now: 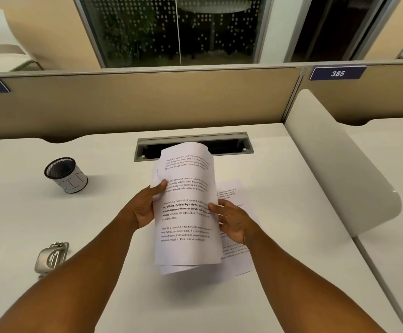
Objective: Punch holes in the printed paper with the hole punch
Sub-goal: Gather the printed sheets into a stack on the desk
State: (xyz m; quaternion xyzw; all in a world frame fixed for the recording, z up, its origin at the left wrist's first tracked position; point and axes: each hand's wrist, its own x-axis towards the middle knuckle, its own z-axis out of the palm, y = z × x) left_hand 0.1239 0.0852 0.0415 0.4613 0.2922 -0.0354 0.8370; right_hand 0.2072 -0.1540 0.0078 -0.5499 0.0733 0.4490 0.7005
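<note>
White printed paper (186,212), a small stack of sheets, is held above the bench (113,179) between both hands. Left hand (145,207) grips the stack's left edge, thumb on the printed face; right hand (231,222) grips the right edge in the same way. The stack's top curls backward. More printed sheets (239,258) lie flat on the bench beneath. Metal hole punch (51,257) rests at near left, well apart from the paper; a mesh pen cup (64,175) stands farther back.
</note>
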